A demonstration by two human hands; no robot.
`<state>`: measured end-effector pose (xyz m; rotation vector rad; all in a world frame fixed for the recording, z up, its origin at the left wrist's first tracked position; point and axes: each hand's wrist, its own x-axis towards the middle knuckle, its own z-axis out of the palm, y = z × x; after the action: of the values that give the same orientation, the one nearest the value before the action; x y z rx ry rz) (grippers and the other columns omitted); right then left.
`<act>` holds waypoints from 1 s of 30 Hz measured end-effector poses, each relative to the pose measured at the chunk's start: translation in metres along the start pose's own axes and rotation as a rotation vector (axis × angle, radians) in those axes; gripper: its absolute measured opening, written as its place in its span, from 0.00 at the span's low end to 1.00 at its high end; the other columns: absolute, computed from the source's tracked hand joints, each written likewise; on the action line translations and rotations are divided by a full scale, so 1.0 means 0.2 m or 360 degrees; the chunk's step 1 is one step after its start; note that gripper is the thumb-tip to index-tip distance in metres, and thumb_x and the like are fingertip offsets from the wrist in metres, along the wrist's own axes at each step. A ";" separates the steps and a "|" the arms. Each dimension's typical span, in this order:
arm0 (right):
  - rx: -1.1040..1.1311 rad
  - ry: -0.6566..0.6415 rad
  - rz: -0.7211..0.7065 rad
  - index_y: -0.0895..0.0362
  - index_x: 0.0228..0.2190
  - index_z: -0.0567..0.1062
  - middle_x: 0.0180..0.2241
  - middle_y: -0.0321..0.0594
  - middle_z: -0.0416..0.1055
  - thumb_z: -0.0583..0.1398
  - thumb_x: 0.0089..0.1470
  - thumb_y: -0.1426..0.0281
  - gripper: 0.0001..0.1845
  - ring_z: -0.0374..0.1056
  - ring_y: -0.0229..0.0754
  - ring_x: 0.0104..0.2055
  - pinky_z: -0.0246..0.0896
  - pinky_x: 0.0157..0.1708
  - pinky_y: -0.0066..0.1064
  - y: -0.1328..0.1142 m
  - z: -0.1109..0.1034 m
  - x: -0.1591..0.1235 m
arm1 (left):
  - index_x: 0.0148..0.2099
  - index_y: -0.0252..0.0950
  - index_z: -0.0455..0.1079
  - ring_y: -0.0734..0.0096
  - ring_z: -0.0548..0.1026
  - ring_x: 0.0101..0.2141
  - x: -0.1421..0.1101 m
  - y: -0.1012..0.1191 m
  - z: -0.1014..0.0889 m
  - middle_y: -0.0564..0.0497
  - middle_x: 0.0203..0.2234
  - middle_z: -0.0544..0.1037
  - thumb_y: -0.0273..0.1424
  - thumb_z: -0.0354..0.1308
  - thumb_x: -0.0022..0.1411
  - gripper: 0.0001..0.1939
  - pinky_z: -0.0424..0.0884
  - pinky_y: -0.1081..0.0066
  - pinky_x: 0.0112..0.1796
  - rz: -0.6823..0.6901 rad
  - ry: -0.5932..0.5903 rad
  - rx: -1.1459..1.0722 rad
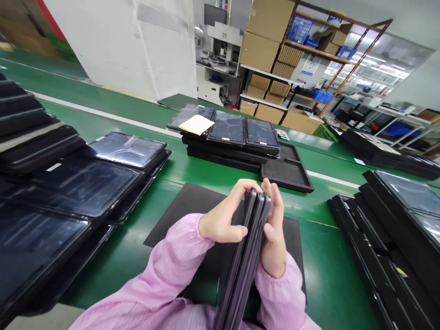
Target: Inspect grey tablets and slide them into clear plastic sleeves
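Three dark tablets (245, 256) stand on edge, pressed side by side, in front of my body. My left hand (228, 215) grips them from the left, with its thumb on the near face and its fingers over the far top corner. From the other side, my right hand (274, 231) presses against the outer tablet, its thumb near the edge and its fingertips at the top. Beneath them a black mat (192, 208) lies on the green bench. The tablets' lower ends run out of view at the bottom.
Trays stacked with tablets (92, 183) fill the left side. Ahead, more tablets (227, 127) lie on black trays, with a yellow-edged paper (196, 124) on top. An unfilled black foam tray (287, 169) sits beside them. Another tray stack (388, 247) stands at right.
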<state>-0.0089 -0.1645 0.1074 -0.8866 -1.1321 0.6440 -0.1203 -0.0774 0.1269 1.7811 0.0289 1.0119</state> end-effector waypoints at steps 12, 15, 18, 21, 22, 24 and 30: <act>-0.0323 0.0376 0.0182 0.53 0.67 0.56 0.71 0.51 0.52 0.64 0.56 0.54 0.44 0.46 0.51 0.75 0.40 0.72 0.55 0.33 0.01 -0.26 | 0.50 0.43 0.60 0.57 0.69 0.48 -0.02 -0.11 -0.09 0.49 0.42 0.68 0.56 0.69 0.40 0.40 0.65 0.55 0.53 -0.0110 0.0430 -0.0497; -0.0307 0.0425 0.0587 0.56 0.57 0.70 0.59 0.54 0.71 0.69 0.41 0.44 0.47 0.65 0.57 0.65 0.57 0.65 0.53 0.37 -0.03 -0.18 | 0.50 0.41 0.64 0.49 0.72 0.49 -0.02 -0.14 -0.12 0.47 0.41 0.71 0.57 0.70 0.31 0.45 0.67 0.51 0.53 -0.0206 0.0465 -0.0750; -0.0289 0.0318 0.0791 0.59 0.36 0.80 0.37 0.54 0.82 0.67 0.36 0.37 0.39 0.79 0.58 0.42 0.74 0.46 0.49 0.41 -0.03 -0.16 | 0.54 0.39 0.68 0.43 0.73 0.53 -0.08 -0.14 -0.16 0.42 0.47 0.75 0.58 0.67 0.35 0.45 0.67 0.48 0.56 -0.0316 0.0527 -0.0883; -0.0352 0.0331 0.0877 0.59 0.29 0.81 0.31 0.53 0.82 0.67 0.35 0.37 0.36 0.79 0.57 0.36 0.75 0.39 0.46 0.39 -0.03 -0.14 | 0.58 0.39 0.70 0.46 0.73 0.57 -0.24 -0.14 -0.23 0.43 0.51 0.78 0.56 0.63 0.51 0.38 0.65 0.50 0.59 -0.0628 0.0540 -0.0801; -0.0391 0.0344 0.0898 0.60 0.28 0.81 0.31 0.54 0.82 0.67 0.35 0.39 0.35 0.79 0.57 0.36 0.75 0.38 0.45 0.38 -0.03 -0.12 | 0.57 0.39 0.72 0.46 0.73 0.57 -0.31 -0.14 -0.25 0.43 0.50 0.80 0.57 0.62 0.53 0.36 0.64 0.51 0.60 -0.0740 0.0529 -0.0726; -0.0490 0.0374 0.0932 0.60 0.27 0.81 0.31 0.54 0.82 0.68 0.36 0.43 0.31 0.79 0.58 0.37 0.75 0.37 0.44 0.34 -0.05 -0.07 | 0.54 0.36 0.74 0.44 0.73 0.58 -0.44 -0.16 -0.28 0.41 0.49 0.81 0.60 0.67 0.48 0.40 0.64 0.50 0.61 -0.0926 0.0405 -0.0618; -0.0776 0.0379 0.0915 0.58 0.22 0.79 0.28 0.51 0.82 0.70 0.31 0.55 0.20 0.78 0.57 0.35 0.73 0.37 0.42 0.32 -0.06 0.09 | 0.52 0.33 0.73 0.41 0.74 0.57 -0.63 -0.27 -0.24 0.39 0.50 0.82 0.46 0.79 0.36 0.43 0.64 0.45 0.62 -0.1213 0.0492 -0.0441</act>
<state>0.0078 -0.1195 0.0591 -1.6966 -0.8227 0.7094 -0.2078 -0.0734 0.0120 1.1839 0.6760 0.6700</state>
